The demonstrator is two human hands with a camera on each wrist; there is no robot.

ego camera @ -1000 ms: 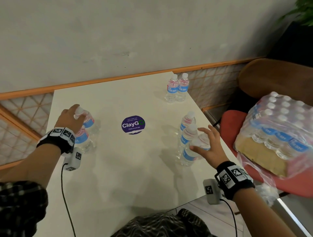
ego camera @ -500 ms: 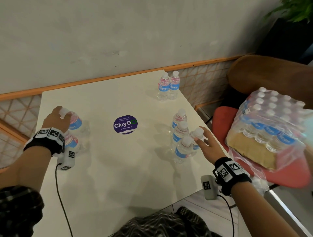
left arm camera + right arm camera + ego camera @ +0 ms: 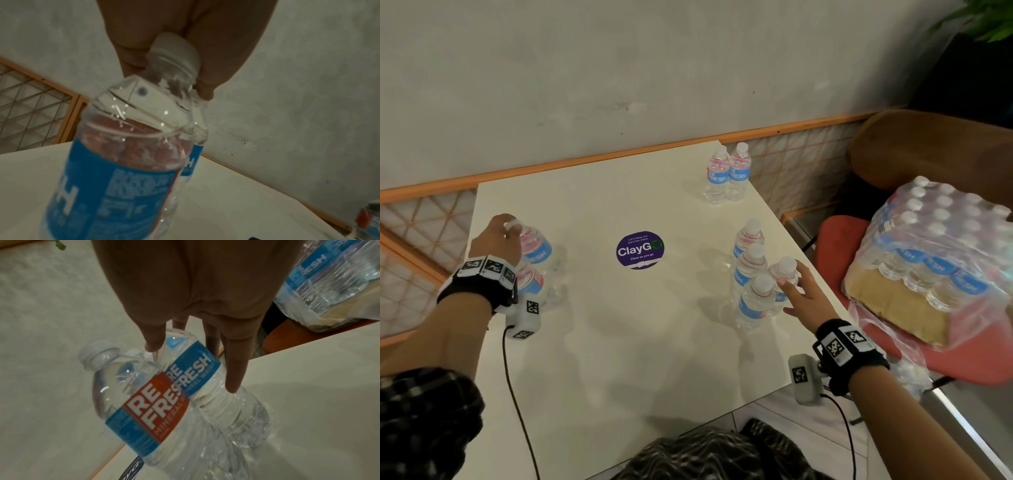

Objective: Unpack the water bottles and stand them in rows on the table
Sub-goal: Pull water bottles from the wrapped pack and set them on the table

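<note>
The left hand (image 3: pixel 498 241) curls over the cap of an upright bottle (image 3: pixel 537 248) at the left edge of the white surface (image 3: pixel 619 342), a second bottle (image 3: pixel 532 286) just behind it. The right hand (image 3: pixel 806 296), fingers straight, touches the rightmost bottle (image 3: pixel 786 275) of a cluster of four near the right edge. Two more bottles (image 3: pixel 727 174) stand at the far corner; the wrapped pack (image 3: pixel 941 260) sits on a red chair (image 3: pixel 835 246)
</note>
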